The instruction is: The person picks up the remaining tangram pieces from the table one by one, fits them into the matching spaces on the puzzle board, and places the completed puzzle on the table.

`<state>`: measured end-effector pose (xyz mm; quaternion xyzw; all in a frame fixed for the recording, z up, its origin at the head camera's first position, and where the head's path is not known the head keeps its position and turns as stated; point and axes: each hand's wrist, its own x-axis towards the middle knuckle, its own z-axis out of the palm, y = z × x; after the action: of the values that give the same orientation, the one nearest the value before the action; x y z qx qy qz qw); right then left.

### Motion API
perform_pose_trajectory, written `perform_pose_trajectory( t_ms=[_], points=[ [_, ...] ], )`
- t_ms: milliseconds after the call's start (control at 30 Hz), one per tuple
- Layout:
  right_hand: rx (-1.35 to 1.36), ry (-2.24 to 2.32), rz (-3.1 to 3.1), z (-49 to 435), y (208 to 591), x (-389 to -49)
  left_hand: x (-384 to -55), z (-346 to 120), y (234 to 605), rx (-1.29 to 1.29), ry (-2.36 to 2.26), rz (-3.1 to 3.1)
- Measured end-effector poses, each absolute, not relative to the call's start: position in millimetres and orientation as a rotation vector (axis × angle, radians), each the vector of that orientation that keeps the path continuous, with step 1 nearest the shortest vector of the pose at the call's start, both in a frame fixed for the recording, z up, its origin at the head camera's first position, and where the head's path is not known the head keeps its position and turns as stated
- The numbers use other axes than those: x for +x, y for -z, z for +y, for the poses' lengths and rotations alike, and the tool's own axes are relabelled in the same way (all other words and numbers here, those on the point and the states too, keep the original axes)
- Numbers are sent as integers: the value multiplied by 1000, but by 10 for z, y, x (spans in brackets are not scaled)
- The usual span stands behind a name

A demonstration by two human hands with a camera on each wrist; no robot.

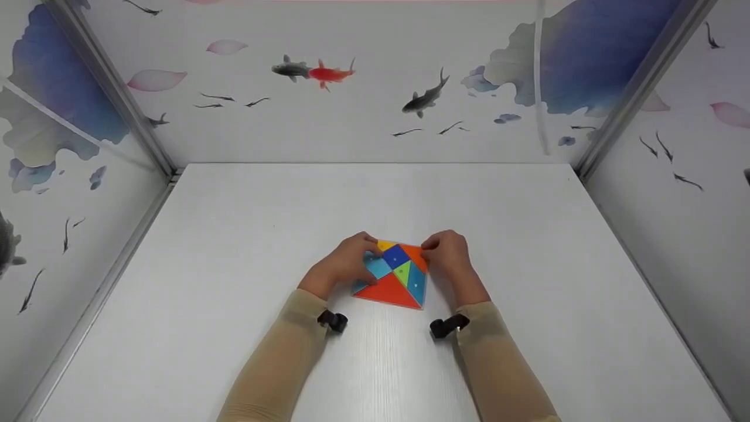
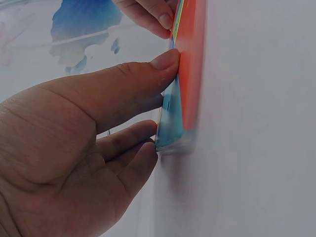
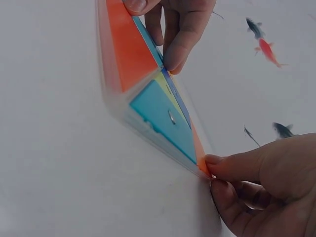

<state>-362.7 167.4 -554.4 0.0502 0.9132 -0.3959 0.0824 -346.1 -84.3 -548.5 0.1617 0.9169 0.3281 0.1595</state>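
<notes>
A tangram puzzle (image 1: 389,291) of bright flat pieces in a clear shallow tray (image 3: 118,106) is between the hands. My left hand (image 1: 343,261) holds its left side, the thumb (image 2: 165,59) on the pieces and the other fingers at the edge. At the far right corner, my right hand (image 1: 451,253) pinches the tray by the orange piece (image 3: 203,165). A dark blue square (image 1: 396,255) lies near the top, with a green triangle (image 1: 402,272) and a blue piece (image 1: 416,283) below and right. The large red triangle fills the near side.
The white tabletop (image 1: 246,234) surrounds the puzzle. Upright panels printed with fish and leaves (image 1: 363,117) stand at the back and both sides. Black wrist straps (image 1: 333,321) sit on both beige sleeves (image 1: 281,357).
</notes>
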Motion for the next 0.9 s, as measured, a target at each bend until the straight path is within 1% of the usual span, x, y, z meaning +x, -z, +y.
perform_pose_trajectory(
  t_ms=[500, 733, 900],
  points=[
    [128, 1213, 2726, 1665, 5570, -3591, -3417, -849, 5480, 416, -931, 2619],
    [130, 1222, 2727, 1641, 5584, -3626, -3445, -863, 5485, 462, -896, 2652],
    [120, 1265, 2710, 1660, 5634, -3680, -3480, -861, 5519, 381, -903, 2656]
  ],
)
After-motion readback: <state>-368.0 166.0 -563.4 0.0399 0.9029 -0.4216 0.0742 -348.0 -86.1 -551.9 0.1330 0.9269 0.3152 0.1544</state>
